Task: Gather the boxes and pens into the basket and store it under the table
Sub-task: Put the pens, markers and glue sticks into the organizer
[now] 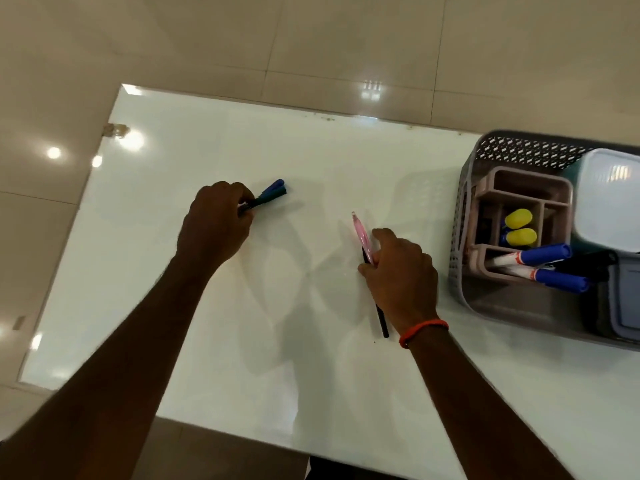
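Note:
My left hand (216, 223) is closed on a bundle of dark pens with blue caps (272, 194) near the table's middle left. My right hand (398, 271) grips a pink pen (360, 232) and a black pen (382, 322) together, right of centre. The grey perforated basket (460, 244) stands at the table's right edge. Inside it are a pink organiser box (519, 183) with two yellow-capped markers (518, 227), two blue-capped white markers (543, 268), a clear lidded box (609, 199) and a grey lidded box (623, 299).
The white glossy table (277, 306) has its near edge at the bottom and its far edge at the top. Beige floor tiles (242, 39) surround it. An orange band (424, 330) is on my right wrist.

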